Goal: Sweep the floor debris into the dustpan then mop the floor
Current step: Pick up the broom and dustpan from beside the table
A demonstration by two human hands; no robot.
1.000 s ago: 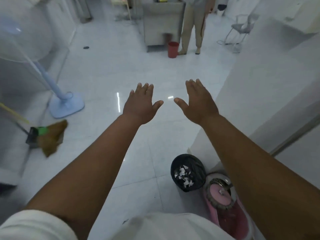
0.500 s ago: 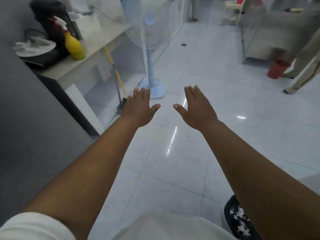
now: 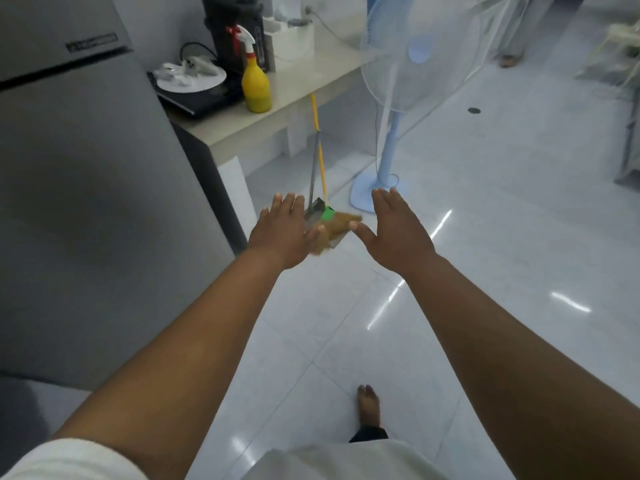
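A broom (image 3: pixel 341 223) with a yellow handle, green collar and brown bristles leans against the counter edge, beside a grey long-handled dustpan (image 3: pixel 313 188). Both stand on the white tiled floor (image 3: pixel 485 237) ahead of me. My left hand (image 3: pixel 282 233) is stretched forward with straight fingers, holding nothing, and it overlaps the dustpan's pan in the view. My right hand (image 3: pixel 398 230) is also held out flat and empty, just right of the bristles. The mop and the debris are out of sight.
A grey fridge (image 3: pixel 86 202) fills the left. A counter (image 3: pixel 287 95) carries a yellow spray bottle (image 3: pixel 255 84), a black appliance and a plate. A pale blue standing fan (image 3: pixel 391 133) is right of the broom. My bare foot (image 3: pixel 369 407) is on the tiles.
The view has swung left and moved closer to the counter; the bin and pink mop bucket have left the frame. Both hands stay outstretched and empty, now nearer the broom and dustpan.
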